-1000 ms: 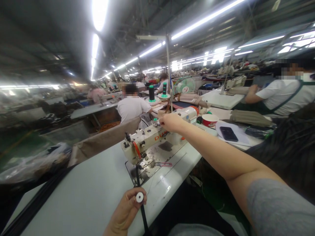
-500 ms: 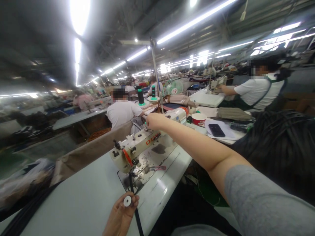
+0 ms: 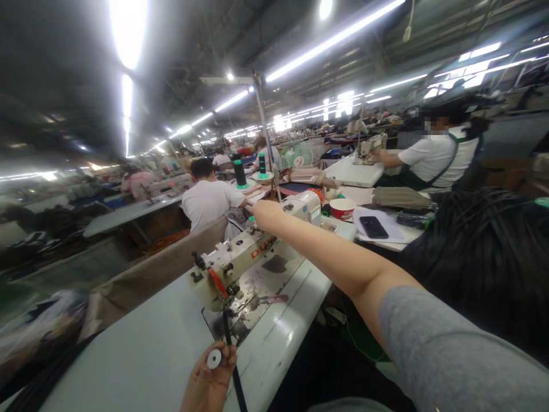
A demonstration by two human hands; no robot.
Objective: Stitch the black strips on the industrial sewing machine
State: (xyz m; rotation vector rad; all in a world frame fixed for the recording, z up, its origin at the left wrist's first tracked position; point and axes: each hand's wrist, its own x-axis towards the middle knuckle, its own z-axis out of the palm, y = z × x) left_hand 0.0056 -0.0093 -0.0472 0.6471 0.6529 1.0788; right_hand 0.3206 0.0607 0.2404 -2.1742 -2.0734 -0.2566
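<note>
Left hand grips a white bobbin before the sewing machine, whose long axis slants away beneath the right hand, its grip hidden.

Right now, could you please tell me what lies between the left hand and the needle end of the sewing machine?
In the head view, a black strip lies there, running down from the sewing machine to the left hand.
</note>
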